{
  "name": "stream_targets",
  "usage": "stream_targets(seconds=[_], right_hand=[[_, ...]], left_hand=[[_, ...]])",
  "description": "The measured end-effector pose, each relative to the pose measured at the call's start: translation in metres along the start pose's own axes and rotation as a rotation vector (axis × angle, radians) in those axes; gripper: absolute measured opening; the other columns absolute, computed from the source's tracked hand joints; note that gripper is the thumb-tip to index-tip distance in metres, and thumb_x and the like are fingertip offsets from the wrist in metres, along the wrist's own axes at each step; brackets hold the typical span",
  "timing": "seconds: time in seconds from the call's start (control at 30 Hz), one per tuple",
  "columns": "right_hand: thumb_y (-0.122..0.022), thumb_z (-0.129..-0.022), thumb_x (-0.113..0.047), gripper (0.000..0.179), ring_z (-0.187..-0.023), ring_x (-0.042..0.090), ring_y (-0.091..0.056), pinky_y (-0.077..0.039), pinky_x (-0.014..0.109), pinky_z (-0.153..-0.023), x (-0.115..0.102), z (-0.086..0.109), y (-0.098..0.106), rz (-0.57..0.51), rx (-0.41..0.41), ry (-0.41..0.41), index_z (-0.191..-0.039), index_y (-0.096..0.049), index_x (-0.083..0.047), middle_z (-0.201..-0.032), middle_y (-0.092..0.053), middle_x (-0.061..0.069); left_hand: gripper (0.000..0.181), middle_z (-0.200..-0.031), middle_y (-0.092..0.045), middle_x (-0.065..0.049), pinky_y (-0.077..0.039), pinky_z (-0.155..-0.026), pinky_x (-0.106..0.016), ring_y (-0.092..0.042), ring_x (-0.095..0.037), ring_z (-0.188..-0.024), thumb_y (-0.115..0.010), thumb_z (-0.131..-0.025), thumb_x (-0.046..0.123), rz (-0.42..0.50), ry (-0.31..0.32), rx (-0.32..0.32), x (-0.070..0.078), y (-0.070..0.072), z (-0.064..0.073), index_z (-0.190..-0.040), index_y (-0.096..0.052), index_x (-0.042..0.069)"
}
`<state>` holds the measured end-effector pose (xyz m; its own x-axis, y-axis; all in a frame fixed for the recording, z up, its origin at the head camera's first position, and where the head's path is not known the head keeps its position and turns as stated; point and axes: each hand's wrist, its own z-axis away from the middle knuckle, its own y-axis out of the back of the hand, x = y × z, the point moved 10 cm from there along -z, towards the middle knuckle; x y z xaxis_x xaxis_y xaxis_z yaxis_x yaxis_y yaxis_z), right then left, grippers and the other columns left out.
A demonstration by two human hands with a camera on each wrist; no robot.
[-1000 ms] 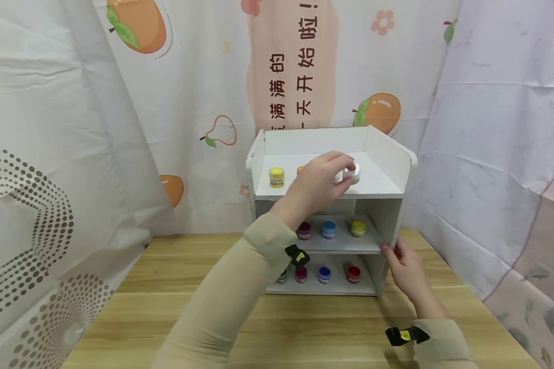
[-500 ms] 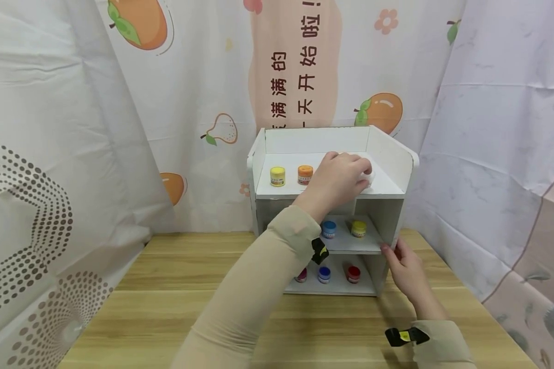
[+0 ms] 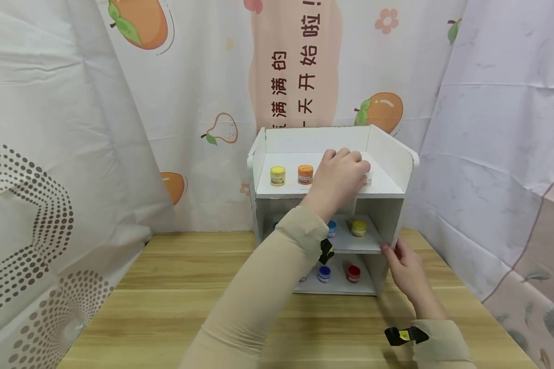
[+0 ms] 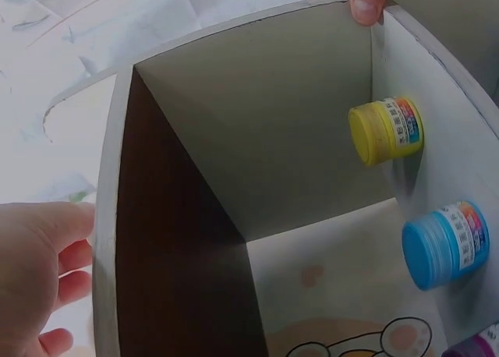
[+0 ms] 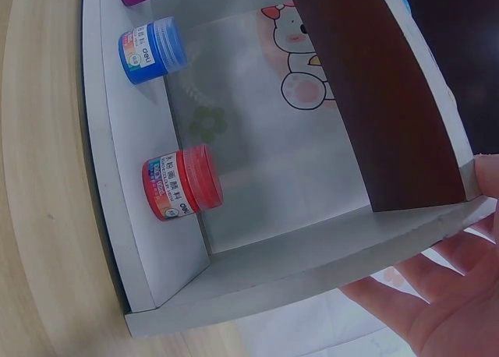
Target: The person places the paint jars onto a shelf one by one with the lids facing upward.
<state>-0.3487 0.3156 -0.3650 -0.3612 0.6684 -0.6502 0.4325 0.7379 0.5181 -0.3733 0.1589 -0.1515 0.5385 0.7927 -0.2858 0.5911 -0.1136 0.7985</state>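
My left hand [image 3: 339, 177] is over the top board of a small white shelf [image 3: 325, 252], beside a white paint jar [image 3: 368, 178] at its right. In the left wrist view its fingers [image 4: 74, 283] are apart, with nothing visible between them. My right hand [image 3: 406, 269] holds the shelf's right side at the middle board's height. In the right wrist view its thumb lies on the front edge and its fingers [image 5: 425, 283] run along the outer face. A yellow paint jar [image 3: 278, 176] and an orange paint jar [image 3: 305, 175] stand left of my left hand.
On the middle board sit a yellow paint jar [image 4: 386, 131] and a light blue one [image 4: 446, 245]. The bottom board carries red [image 5: 182, 182] and dark blue [image 5: 152, 50] jars. My left forearm covers part of the shelf. Printed curtains [image 3: 189, 77] hang behind the wooden table [image 3: 184, 266].
My left hand has carried the white jar rightward along the top board, then drawn back slightly, leaving more of the jar in view. The orange jar came into full view. My right hand stays put.
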Motion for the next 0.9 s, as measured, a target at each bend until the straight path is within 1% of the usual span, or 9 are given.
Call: stream_targets(seconds=[0.1, 0.27, 0.4, 0.5, 0.57, 0.63, 0.73, 0.8, 0.9], right_hand=[[-0.054, -0.107, -0.026, 0.04, -0.108, 0.035, -0.063, -0.041, 0.007, -0.077, 0.0, -0.001, 0.001, -0.002, 0.004, 0.002, -0.139, -0.054, -0.002, -0.119, -0.068, 0.025], [-0.053, -0.107, -0.025, 0.04, -0.108, 0.035, -0.063, -0.041, 0.006, -0.076, -0.001, -0.001, 0.001, -0.003, -0.002, 0.007, -0.14, -0.053, -0.002, -0.119, -0.067, 0.025], [-0.053, -0.107, -0.025, 0.04, -0.109, 0.037, -0.063, -0.041, 0.006, -0.076, -0.002, -0.001, 0.0, -0.003, -0.003, 0.013, -0.139, -0.053, -0.001, -0.119, -0.067, 0.025], [-0.053, -0.107, -0.025, 0.041, -0.109, 0.039, -0.063, -0.041, 0.007, -0.076, -0.003, -0.001, -0.001, -0.011, -0.007, 0.017, -0.139, -0.053, 0.0, -0.12, -0.067, 0.026], [-0.054, -0.107, -0.025, 0.042, -0.111, 0.041, -0.062, -0.04, 0.006, -0.078, -0.003, -0.001, -0.001, -0.019, -0.011, 0.017, -0.141, -0.052, 0.0, -0.123, -0.065, 0.027], [-0.055, -0.106, -0.024, 0.044, -0.116, 0.043, -0.059, -0.039, 0.005, -0.08, -0.003, -0.001, -0.001, -0.042, -0.011, 0.017, -0.143, -0.05, -0.001, -0.127, -0.063, 0.028], [-0.056, -0.106, -0.017, 0.049, -0.124, 0.045, -0.054, -0.039, 0.005, -0.085, -0.008, -0.003, 0.005, -0.107, 0.015, 0.047, -0.15, -0.044, -0.001, -0.137, -0.056, 0.03], [-0.057, -0.104, -0.012, 0.053, -0.129, 0.036, -0.052, -0.04, 0.005, -0.088, -0.014, -0.005, 0.013, -0.161, 0.065, 0.073, -0.154, -0.04, -0.002, -0.142, -0.051, 0.029], [-0.059, -0.102, -0.004, 0.055, -0.13, 0.021, -0.051, -0.043, 0.011, -0.094, -0.028, -0.005, 0.033, -0.235, 0.197, 0.115, -0.153, -0.041, -0.001, -0.144, -0.05, 0.022]], left_hand=[[0.027, -0.123, -0.062, 0.015, -0.035, -0.102, -0.034, -0.051, -0.008, -0.117, -0.054, -0.106, 0.038, -0.022, 0.023, -0.005, 0.001, 0.0, -0.004, -0.129, -0.067, 0.036], [0.027, -0.123, -0.063, 0.016, -0.036, -0.101, -0.033, -0.051, -0.008, -0.116, -0.053, -0.106, 0.037, -0.039, 0.045, -0.008, 0.002, -0.001, -0.007, -0.13, -0.067, 0.037], [0.031, -0.13, -0.061, 0.015, -0.035, -0.103, -0.034, -0.051, -0.008, -0.121, -0.053, -0.106, 0.039, -0.029, 0.039, 0.008, 0.001, -0.002, -0.003, -0.135, -0.063, 0.036], [0.036, -0.136, -0.059, 0.012, -0.036, -0.105, -0.034, -0.05, -0.011, -0.125, -0.054, -0.104, 0.043, -0.011, 0.008, 0.054, 0.0, 0.002, 0.005, -0.138, -0.06, 0.032], [0.038, -0.137, -0.058, 0.01, -0.036, -0.106, -0.035, -0.05, -0.012, -0.127, -0.055, -0.103, 0.044, 0.008, -0.024, 0.098, 0.0, 0.008, 0.013, -0.139, -0.06, 0.03], [0.039, -0.136, -0.06, 0.008, -0.035, -0.107, -0.036, -0.051, -0.013, -0.127, -0.055, -0.102, 0.045, 0.041, -0.055, 0.156, -0.002, 0.014, 0.023, -0.137, -0.062, 0.028], [0.036, -0.131, -0.062, 0.007, -0.036, -0.106, -0.037, -0.053, -0.014, -0.125, -0.057, -0.101, 0.042, 0.109, -0.086, 0.269, -0.009, 0.024, 0.044, -0.131, -0.066, 0.025], [0.034, -0.127, -0.064, 0.006, -0.037, -0.104, -0.038, -0.054, -0.015, -0.122, -0.06, -0.1, 0.039, 0.167, -0.1, 0.35, -0.017, 0.03, 0.061, -0.127, -0.068, 0.022], [0.032, -0.125, -0.064, 0.002, -0.038, -0.102, -0.039, -0.055, -0.018, -0.12, -0.064, -0.097, 0.036, 0.243, -0.12, 0.445, -0.027, 0.035, 0.088, -0.123, -0.069, 0.018]])
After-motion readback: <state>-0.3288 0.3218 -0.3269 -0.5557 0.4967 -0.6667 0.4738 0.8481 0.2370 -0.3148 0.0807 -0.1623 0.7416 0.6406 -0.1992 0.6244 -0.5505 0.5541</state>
